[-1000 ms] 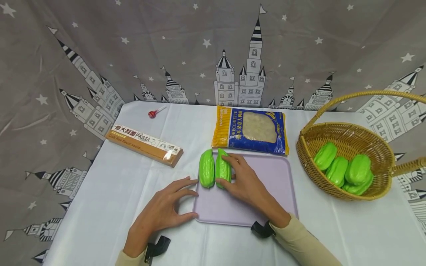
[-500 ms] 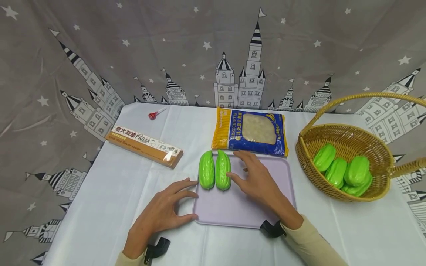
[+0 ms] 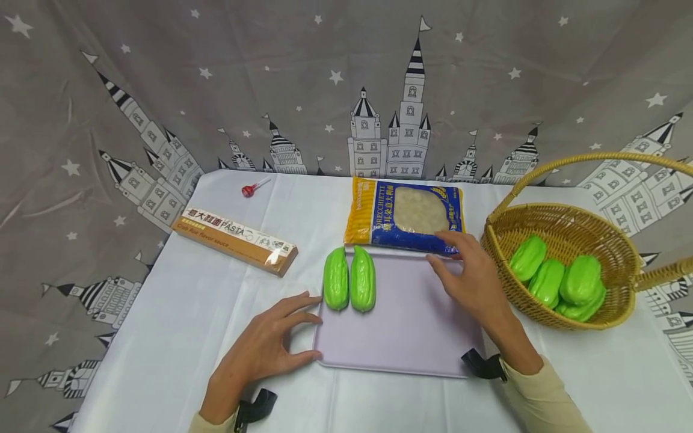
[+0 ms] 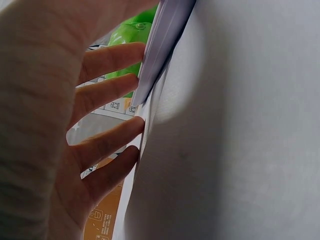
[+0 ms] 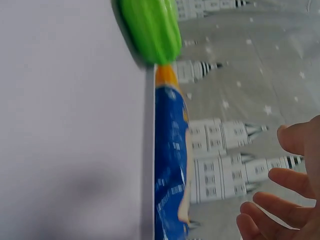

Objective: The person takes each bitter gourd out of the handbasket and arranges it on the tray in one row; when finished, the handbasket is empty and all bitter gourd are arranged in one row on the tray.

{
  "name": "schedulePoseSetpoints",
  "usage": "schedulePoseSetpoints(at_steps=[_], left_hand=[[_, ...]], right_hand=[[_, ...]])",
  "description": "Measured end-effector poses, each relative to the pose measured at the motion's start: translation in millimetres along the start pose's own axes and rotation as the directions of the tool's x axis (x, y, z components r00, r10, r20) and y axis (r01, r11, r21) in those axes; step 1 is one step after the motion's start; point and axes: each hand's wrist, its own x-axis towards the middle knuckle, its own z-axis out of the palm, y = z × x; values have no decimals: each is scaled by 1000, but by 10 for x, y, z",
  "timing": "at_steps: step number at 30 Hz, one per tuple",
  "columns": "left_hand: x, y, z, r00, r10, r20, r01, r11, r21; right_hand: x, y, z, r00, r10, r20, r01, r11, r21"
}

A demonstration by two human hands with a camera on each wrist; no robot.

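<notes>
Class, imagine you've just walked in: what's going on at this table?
A person's left hand is at the left edge of a tray, where two green fruits lie side by side. The right hand, holding nothing, hovers over the tray's right side, near a basket with more green fruits inside.

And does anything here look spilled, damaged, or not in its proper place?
Nothing looks spilled or damaged. The pasta box looks a little askew: it lies slanted, left of the tray, whereas the two green vegetables on the tray lie side by side.
</notes>
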Motion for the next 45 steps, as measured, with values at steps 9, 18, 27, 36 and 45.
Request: schedulePoseSetpoints(at_steps=[9, 18, 27, 36, 45], left_hand=[[27, -3, -4, 1000, 5, -6, -5, 1000, 8], [-6, 9, 8, 1000, 4, -10, -4, 1000, 12], [-8, 2, 25, 999, 21, -23, -21, 1000, 16], [-1, 8, 10, 999, 19, -27, -19, 1000, 25], [-1, -3, 30, 999, 22, -30, -21, 999, 24]], right_hand=[[-81, 284, -482, 991, 81, -107, -91, 992, -89], [-241, 570, -881, 966, 158, -203, -201, 956, -212], [-323, 805, -1148, 944, 213, -251, -282, 916, -285], [-435, 971, -1289, 910, 361, -203, -412, 844, -344], [-476, 997, -1341, 849, 512, -134, -514, 739, -435]])
